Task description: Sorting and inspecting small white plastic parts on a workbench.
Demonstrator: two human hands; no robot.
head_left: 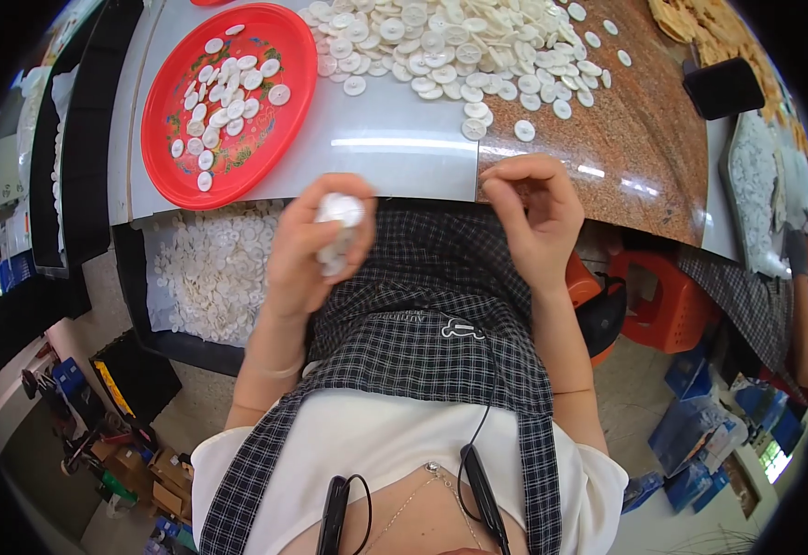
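Observation:
My left hand [291, 248] is closed round several white round discs [341, 211], just past the near edge of the table. The discs in it are slightly blurred. My right hand [549, 215] is at the table edge, its thumb and forefinger brought together in a pinch; anything between the tips is too small to make out. A large heap of similar white discs [441, 44] lies at the far side of the table, with a few strays nearer me. To the left, a red round tray [161, 153] with a printed pattern bears more discs.
Below the table edge on the left, a dark bin [200, 350] holds many loose discs. A black phone-like object [723, 89] lies at the far right, near brown flat pieces [709, 28]. An orange plastic stool [658, 301] stands on the floor at right. Another person's arm [804, 324] shows at the right rim.

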